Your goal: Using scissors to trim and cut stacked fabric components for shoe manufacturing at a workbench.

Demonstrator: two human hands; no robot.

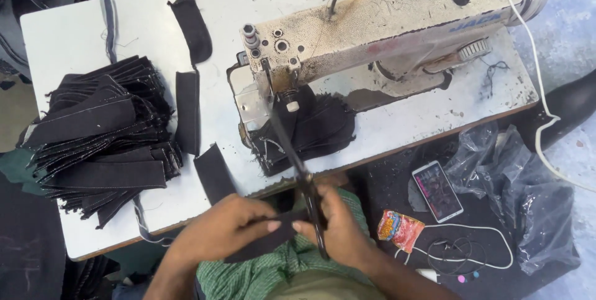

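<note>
My left hand (pixel 220 228) pinches a dark denim strip (pixel 264 243) just off the table's near edge. My right hand (pixel 338 228) grips long black scissors (pixel 292 157), whose blades point up towards the sewing machine's needle area. The strip runs between both hands over my green checked shirt. A worn white sewing machine (pixel 385 21) stands on the white table (pixel 74 33), with dark denim pieces (pixel 316 129) bunched under its head.
A tall stack of stitched dark denim strips (pixel 102 142) lies at the table's left. Three loose strips (pixel 189 27) trail from it towards my hands. Right of me lie a phone (pixel 437 191), a red snack packet (pixel 400 228), white earphones (pixel 465 253) and a plastic bag (pixel 521 194).
</note>
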